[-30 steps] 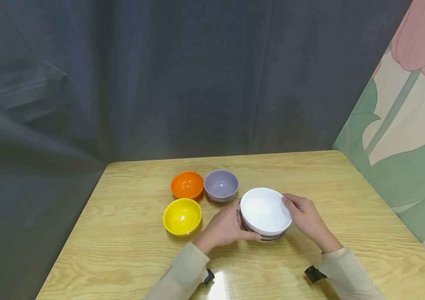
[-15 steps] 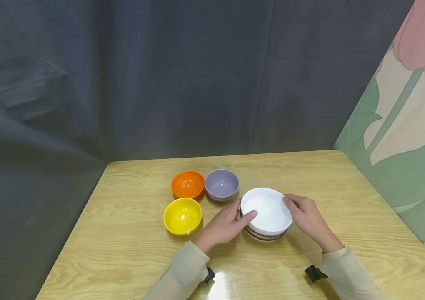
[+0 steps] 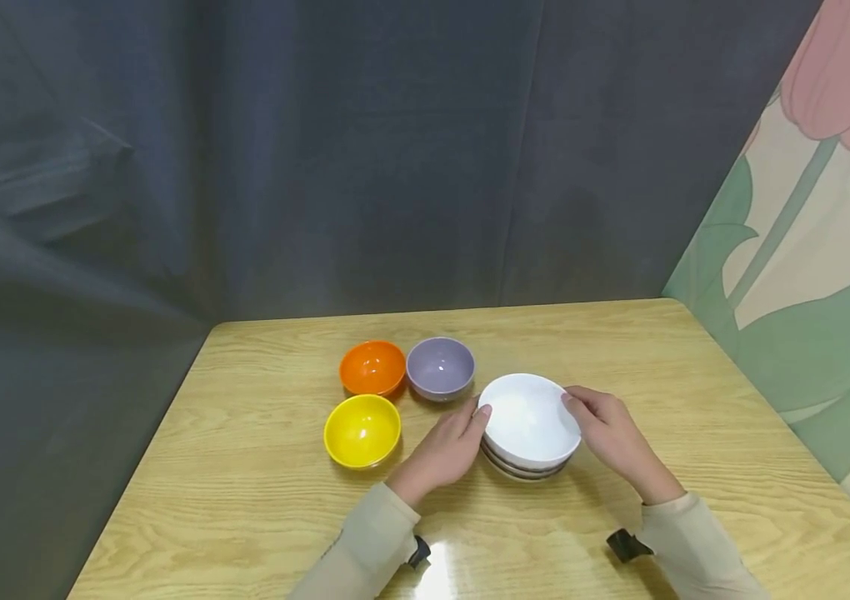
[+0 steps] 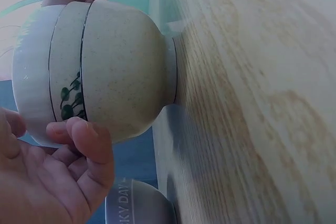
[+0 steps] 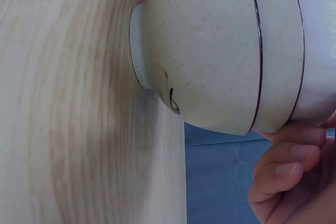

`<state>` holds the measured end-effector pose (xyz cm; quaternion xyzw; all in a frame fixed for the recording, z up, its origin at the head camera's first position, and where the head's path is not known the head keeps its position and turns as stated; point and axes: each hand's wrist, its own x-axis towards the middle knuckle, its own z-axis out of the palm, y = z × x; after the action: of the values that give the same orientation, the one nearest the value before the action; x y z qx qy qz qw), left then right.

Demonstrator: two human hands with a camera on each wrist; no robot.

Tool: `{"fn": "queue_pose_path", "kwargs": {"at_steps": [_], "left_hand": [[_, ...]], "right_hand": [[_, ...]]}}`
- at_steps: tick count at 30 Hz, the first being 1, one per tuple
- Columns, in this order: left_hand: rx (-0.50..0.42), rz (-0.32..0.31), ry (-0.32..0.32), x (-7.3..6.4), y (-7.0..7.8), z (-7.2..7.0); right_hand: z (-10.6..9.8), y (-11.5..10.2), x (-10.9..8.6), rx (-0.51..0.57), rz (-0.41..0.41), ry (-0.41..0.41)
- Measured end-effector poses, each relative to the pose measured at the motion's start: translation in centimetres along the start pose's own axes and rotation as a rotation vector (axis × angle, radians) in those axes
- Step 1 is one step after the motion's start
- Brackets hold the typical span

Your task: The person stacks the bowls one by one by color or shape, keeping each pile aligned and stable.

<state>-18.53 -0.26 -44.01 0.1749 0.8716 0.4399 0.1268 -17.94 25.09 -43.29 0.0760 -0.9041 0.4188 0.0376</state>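
Observation:
A white bowl [image 3: 530, 421] tops a stack of nested bowls right of centre in the head view. Under it sit two speckled cream bowls with dark rims; the lowest bowl [image 4: 123, 69] stands on the table, and green leaves decorate the band above it. My left hand [image 3: 443, 454] is at the stack's left side, its thumb at the white rim and curled fingers against the outside. On the right, my right hand [image 3: 612, 433] pinches the white rim, thumb over the edge and fingers curled beneath, seen in the right wrist view.
Left of the stack stand an orange bowl [image 3: 372, 368], a purple bowl [image 3: 440, 368] and a yellow bowl [image 3: 362, 432], close together. A dark curtain [image 3: 365, 167] hangs behind the wooden table [image 3: 245, 500]. A flower-patterned wall [image 3: 807, 292] borders the right side.
My left thumb has moved from the stack's lower front, over the white bowl's inside, back to its left rim. My right hand and the bowls look nearly unmoved.

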Motion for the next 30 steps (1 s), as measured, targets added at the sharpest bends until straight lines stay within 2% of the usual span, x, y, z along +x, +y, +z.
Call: {"fn": "queue_pose_path", "kwargs": {"at_steps": [15,30], "left_hand": [[-0.005,0.024,0.005,0.12,-0.16,0.24],[-0.012,0.008,-0.002,0.38,0.13,0.35]], "right_hand": [[-0.09,0.0,0.3,-0.028,-0.015,-0.007],[-0.25,0.23,0.56,-0.045,0.002,-0.008]]}}
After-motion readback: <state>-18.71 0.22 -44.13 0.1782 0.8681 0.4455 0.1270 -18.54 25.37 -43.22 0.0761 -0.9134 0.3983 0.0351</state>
